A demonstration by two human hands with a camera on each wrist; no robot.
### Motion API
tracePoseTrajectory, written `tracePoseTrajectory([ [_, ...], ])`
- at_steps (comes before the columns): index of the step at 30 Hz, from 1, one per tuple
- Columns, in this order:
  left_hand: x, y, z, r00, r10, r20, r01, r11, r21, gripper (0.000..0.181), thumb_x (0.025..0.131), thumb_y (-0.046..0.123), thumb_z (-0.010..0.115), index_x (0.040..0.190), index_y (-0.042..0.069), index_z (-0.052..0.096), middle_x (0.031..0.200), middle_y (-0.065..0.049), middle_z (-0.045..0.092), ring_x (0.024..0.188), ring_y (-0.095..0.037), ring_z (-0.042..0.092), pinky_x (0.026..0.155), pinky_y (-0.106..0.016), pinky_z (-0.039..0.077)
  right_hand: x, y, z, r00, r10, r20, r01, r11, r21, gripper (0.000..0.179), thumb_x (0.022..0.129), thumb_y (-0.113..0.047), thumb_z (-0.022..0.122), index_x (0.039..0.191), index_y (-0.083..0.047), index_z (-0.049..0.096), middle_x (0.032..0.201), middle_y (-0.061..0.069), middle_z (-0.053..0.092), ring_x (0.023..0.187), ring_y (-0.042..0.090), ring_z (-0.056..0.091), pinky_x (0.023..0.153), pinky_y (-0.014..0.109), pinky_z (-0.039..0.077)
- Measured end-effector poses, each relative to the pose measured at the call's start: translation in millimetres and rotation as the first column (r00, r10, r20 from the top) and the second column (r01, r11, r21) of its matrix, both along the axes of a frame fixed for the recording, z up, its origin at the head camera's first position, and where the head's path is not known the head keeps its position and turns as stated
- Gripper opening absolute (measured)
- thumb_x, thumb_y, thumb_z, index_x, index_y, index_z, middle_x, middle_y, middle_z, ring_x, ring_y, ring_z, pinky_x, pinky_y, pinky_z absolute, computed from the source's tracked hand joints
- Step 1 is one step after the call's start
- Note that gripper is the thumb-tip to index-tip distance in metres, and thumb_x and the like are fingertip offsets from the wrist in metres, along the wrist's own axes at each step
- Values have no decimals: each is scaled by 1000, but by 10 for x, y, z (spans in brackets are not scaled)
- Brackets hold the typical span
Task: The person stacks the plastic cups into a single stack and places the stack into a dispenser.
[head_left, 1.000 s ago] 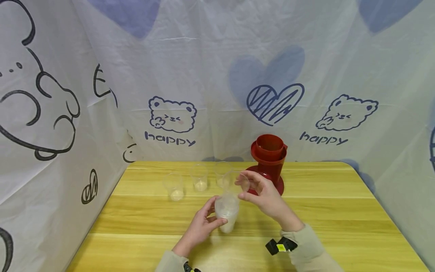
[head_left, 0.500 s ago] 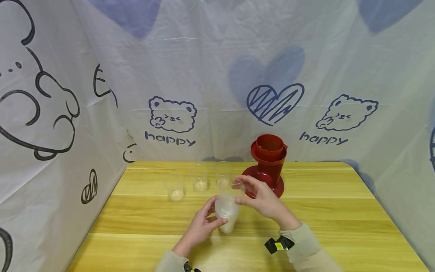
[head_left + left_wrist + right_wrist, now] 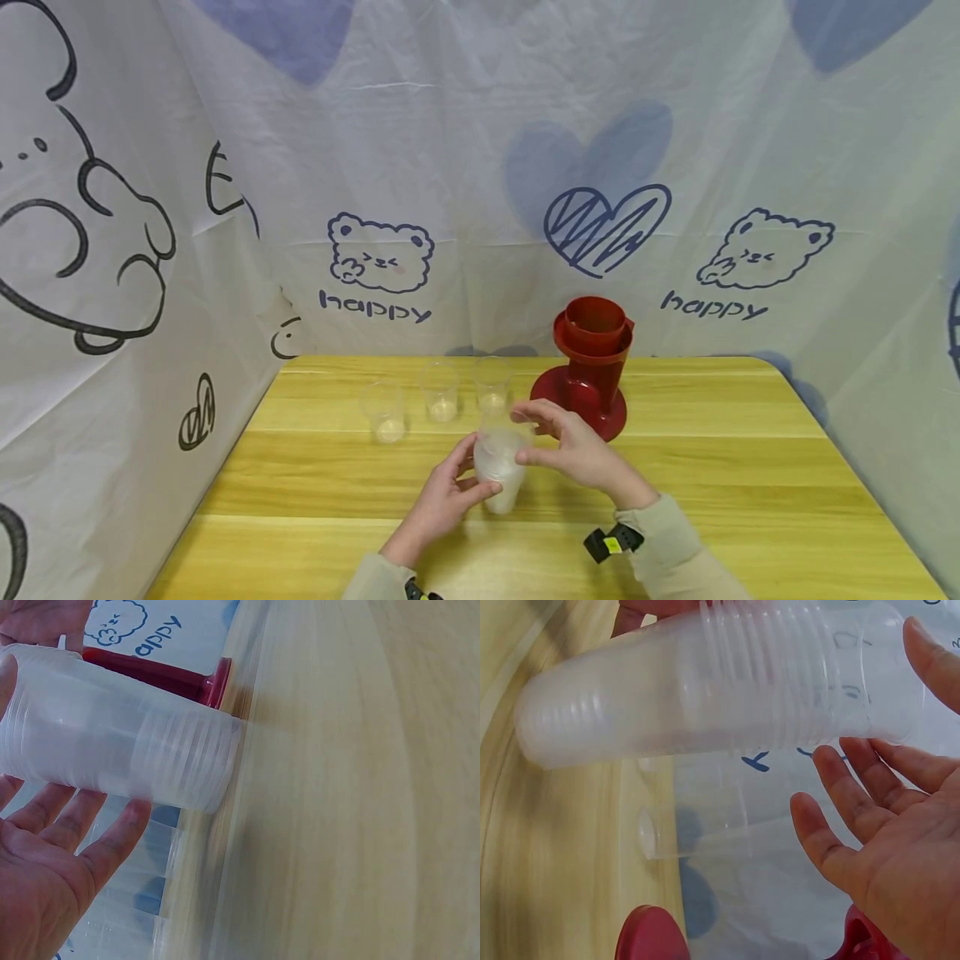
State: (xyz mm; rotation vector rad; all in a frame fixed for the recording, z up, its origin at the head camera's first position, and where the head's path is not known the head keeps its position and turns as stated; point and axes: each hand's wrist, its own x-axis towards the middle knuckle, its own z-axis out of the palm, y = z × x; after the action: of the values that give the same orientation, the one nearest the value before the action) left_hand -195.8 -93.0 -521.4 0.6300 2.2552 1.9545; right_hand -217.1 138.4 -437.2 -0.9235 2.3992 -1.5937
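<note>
Ops: Left end first?

Eng: A drawn-on sheet (image 3: 465, 167) is lining the left side and back of the counter (image 3: 750, 467). On the wood, a leftmost cup (image 3: 390, 428) is standing upright, clear, mouth up. A second cup (image 3: 442, 407) is standing near it, slightly farther back.

Ops: Left grip?

Eng: Your left grip (image 3: 442, 500) is grasping, thumb on one side, fingers on the other, around the cup stack (image 3: 501, 479). A third cup (image 3: 492, 393) is standing upright behind that.

Ops: Where's the stack?

Eng: You're holding it upright, mouth up, between your hands at the middle of the counter. Can't tell if its base is touching the wood.

Ops: Right grip?

Eng: Your right grip (image 3: 573, 446) is pinching the top cup (image 3: 889, 682) between thumb and fingers. That cup's lower part is sitting inside the stack's mouth; its rim is standing above the other rims.

Ops: Past that?

Eng: A red stand (image 3: 598, 375) is standing on its round base just behind your right hand. A black wrist unit (image 3: 611, 543) is sitting at your right sleeve (image 3: 671, 533).
</note>
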Motion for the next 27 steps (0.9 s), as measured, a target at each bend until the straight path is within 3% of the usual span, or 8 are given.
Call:
tracePoseTrajectory([
  [15, 20, 2, 12, 1000, -2, 11, 2, 1000, 8, 66, 89, 9, 73, 147, 10, 40, 132, -21, 54, 117, -35, 57, 93, -36, 52, -37, 7, -147, 999, 32, 16, -33, 997, 69, 60, 86, -19, 77, 138, -3, 52, 132, 9, 56, 123, 28, 51, 101, 54, 45],
  [22, 8, 13, 10, 1000, 4, 11, -4, 1000, -10, 65, 89, 3, 71, 146, 7, 39, 132, -22, 53, 117, -37, 56, 95, -42, 52, -35, -5, -197, 999, 37, 24, -39, 996, 77, 62, 86, -20, 78, 138, -1, 51, 133, 8, 55, 122, 28, 50, 100, 54, 45],
  [27, 82, 12, 184, 1000, -8, 1, 8, 1000, -8, 63, 90, 5, 70, 145, 2, 39, 132, -25, 53, 117, -40, 55, 95, -43, 51, -36, -2, -230, 998, 40, 50, -44, 996, 72, 62, 87, -22, 76, 140, -3, 50, 135, 8, 54, 122, 28, 50, 99, 52, 47],
])
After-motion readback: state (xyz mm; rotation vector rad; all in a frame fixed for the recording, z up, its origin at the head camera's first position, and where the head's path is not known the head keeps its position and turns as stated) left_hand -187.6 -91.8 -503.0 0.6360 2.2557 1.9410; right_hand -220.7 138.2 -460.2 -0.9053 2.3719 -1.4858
